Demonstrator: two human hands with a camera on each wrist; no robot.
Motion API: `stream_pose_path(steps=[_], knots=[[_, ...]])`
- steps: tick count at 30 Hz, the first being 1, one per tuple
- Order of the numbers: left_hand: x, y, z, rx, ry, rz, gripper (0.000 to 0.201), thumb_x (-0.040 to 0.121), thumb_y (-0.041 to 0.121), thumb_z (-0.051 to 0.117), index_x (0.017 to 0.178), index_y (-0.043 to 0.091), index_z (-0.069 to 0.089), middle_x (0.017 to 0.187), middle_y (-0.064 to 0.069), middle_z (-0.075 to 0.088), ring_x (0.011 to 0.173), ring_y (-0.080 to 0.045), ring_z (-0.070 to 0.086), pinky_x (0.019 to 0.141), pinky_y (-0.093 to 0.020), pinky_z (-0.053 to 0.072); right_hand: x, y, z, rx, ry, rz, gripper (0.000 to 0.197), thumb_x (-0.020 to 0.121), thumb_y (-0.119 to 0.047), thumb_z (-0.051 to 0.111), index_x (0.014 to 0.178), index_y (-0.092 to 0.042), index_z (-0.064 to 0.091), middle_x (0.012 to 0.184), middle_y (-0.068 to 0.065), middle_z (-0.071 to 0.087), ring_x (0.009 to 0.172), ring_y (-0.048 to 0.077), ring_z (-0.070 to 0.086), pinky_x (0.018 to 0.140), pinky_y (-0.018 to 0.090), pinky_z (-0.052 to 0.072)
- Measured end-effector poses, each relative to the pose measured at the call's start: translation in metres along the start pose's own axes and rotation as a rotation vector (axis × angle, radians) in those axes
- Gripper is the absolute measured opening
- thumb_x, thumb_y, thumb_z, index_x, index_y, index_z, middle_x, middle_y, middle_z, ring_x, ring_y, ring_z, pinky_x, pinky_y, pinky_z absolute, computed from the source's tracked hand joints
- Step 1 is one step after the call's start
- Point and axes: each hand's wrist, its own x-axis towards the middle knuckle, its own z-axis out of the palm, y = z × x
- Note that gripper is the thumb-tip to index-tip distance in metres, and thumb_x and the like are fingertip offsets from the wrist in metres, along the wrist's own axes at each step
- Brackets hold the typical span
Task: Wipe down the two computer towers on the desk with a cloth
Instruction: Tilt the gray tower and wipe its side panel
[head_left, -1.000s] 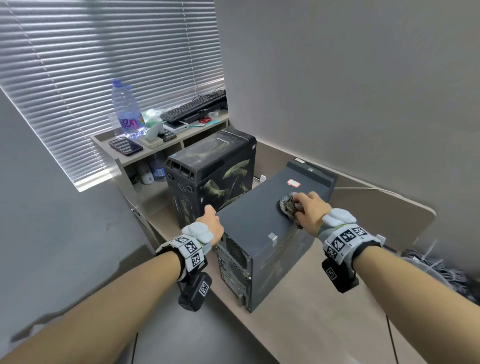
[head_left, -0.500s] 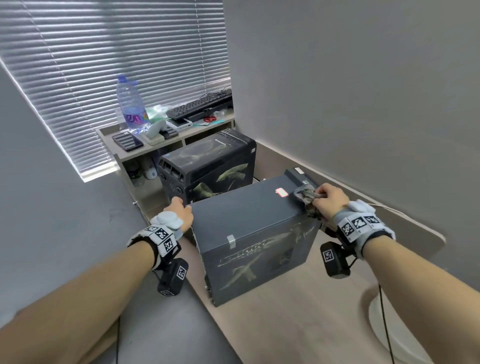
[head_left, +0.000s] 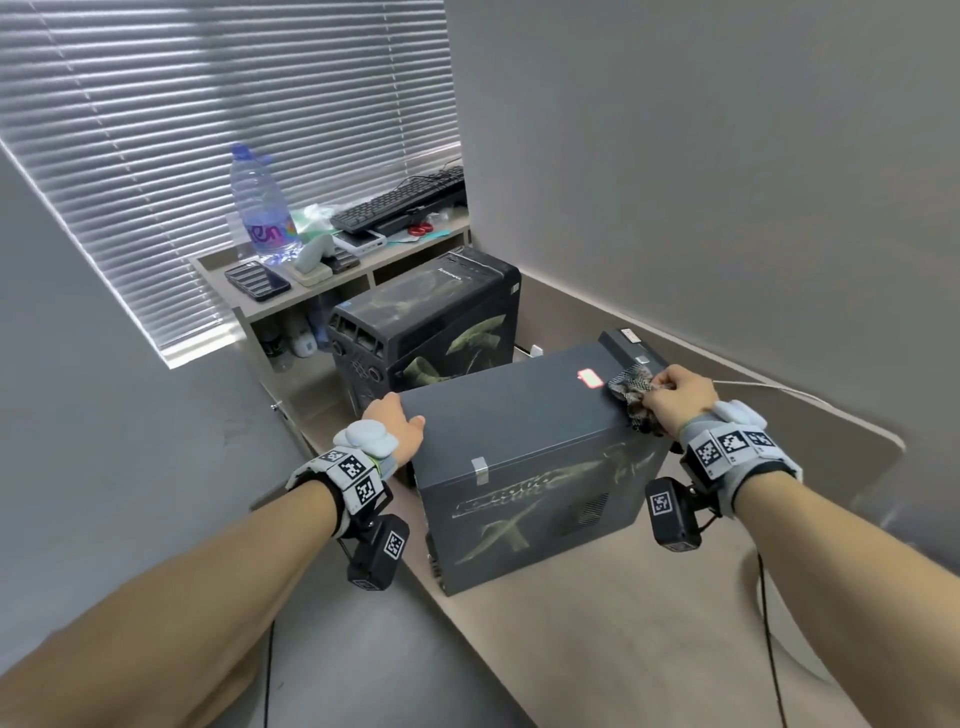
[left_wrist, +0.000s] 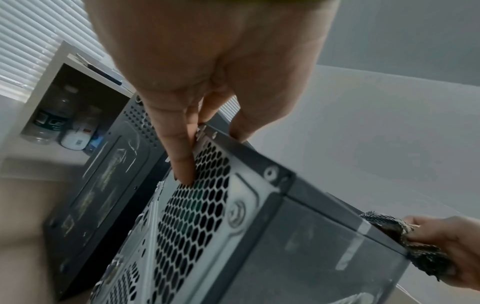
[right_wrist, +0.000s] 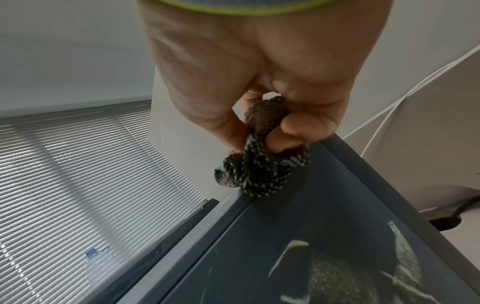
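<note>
The near grey tower (head_left: 524, 431) stands on the beige desk (head_left: 649, 623), its long side facing me. My left hand (head_left: 395, 421) grips its rear top corner; in the left wrist view the fingers (left_wrist: 182, 156) lie down the perforated back panel (left_wrist: 197, 197) with the thumb on top. My right hand (head_left: 675, 395) holds a bunched black-and-white checked cloth (head_left: 634, 395) against the tower's front top edge, the cloth (right_wrist: 262, 170) draped over that edge. A second black tower (head_left: 431, 322) with a camouflage pattern stands behind the first one.
A low shelf (head_left: 311, 291) under the window blinds carries a water bottle (head_left: 262, 208), a keyboard (head_left: 400, 202) and a phone (head_left: 257, 280). A grey wall (head_left: 701, 182) runs along the desk's right. A white cable (head_left: 769, 387) trails on the desk near my right hand.
The near tower has been turned so its long side faces me. My right hand and the cloth moved from the top's middle to its front edge. My left hand stayed on the rear corner.
</note>
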Motion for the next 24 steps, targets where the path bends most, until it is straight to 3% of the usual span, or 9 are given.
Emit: stream_pose_path(steps=[4, 9, 13, 16, 19, 21, 24], knots=[[0.011, -0.003, -0.005, -0.001, -0.029, 0.058, 0.046, 0.092, 0.033, 0.057, 0.129, 0.006, 0.050, 0.125, -0.017, 0.059, 0.110, -0.036, 0.058, 0.090, -0.042, 0.048, -0.024, 0.002, -0.004, 0.018, 0.072, 0.045, 0.008, 0.072, -0.012, 0.055, 0.072, -0.019, 0.059, 0.094, 0.012, 0.064, 0.075, 0.029, 0.061, 0.067, 0.031, 0.053], [0.022, -0.009, -0.007, -0.072, -0.035, 0.131, 0.048, 0.091, 0.034, 0.060, 0.130, 0.009, 0.050, 0.124, -0.014, 0.059, 0.110, -0.035, 0.058, 0.093, -0.041, 0.047, -0.049, 0.009, -0.002, 0.064, 0.160, 0.076, 0.015, 0.073, -0.010, 0.061, 0.070, -0.024, 0.057, 0.091, 0.013, 0.065, 0.079, 0.033, 0.062, 0.076, 0.042, 0.057], [0.025, -0.016, -0.008, -0.195, -0.043, 0.161, 0.051, 0.088, 0.029, 0.065, 0.132, 0.009, 0.048, 0.122, -0.013, 0.057, 0.107, -0.033, 0.058, 0.091, -0.036, 0.045, -0.075, 0.023, 0.008, 0.033, 0.273, 0.049, 0.011, 0.070, -0.012, 0.069, 0.076, -0.015, 0.059, 0.095, 0.017, 0.064, 0.083, 0.034, 0.061, 0.074, 0.034, 0.050], [0.024, -0.015, -0.011, -0.166, 0.016, 0.327, 0.050, 0.084, 0.020, 0.070, 0.130, 0.010, 0.052, 0.131, -0.014, 0.048, 0.113, -0.033, 0.054, 0.099, -0.036, 0.042, -0.101, 0.041, 0.022, -0.025, 0.187, 0.087, 0.013, 0.072, -0.013, 0.068, 0.082, -0.015, 0.061, 0.089, 0.014, 0.065, 0.078, 0.035, 0.064, 0.071, 0.042, 0.056], [0.019, -0.006, -0.012, -0.104, 0.013, 0.549, 0.027, 0.083, 0.010, 0.066, 0.111, 0.013, 0.069, 0.120, -0.010, 0.060, 0.111, -0.029, 0.058, 0.098, -0.034, 0.045, -0.117, 0.047, 0.030, 0.057, 0.026, 0.154, 0.016, 0.082, -0.010, 0.066, 0.080, -0.015, 0.051, 0.083, 0.010, 0.059, 0.074, 0.032, 0.063, 0.060, 0.048, 0.059], [0.012, 0.000, -0.012, -0.050, -0.001, 0.601, 0.016, 0.086, 0.013, 0.061, 0.095, 0.019, 0.073, 0.112, -0.005, 0.065, 0.105, -0.028, 0.060, 0.092, -0.038, 0.050, -0.117, 0.046, 0.031, 0.180, 0.013, 0.216, 0.015, 0.087, -0.009, 0.062, 0.082, -0.010, 0.048, 0.084, 0.016, 0.059, 0.069, 0.038, 0.064, 0.051, 0.051, 0.057], [0.005, 0.002, -0.011, 0.001, 0.017, 0.598, 0.016, 0.089, 0.019, 0.058, 0.094, 0.023, 0.072, 0.111, 0.001, 0.065, 0.105, -0.024, 0.060, 0.088, -0.040, 0.051, -0.111, 0.044, 0.026, 0.304, 0.062, 0.333, 0.010, 0.092, -0.015, 0.056, 0.089, -0.009, 0.049, 0.080, 0.023, 0.064, 0.049, 0.034, 0.064, 0.038, 0.039, 0.054]])
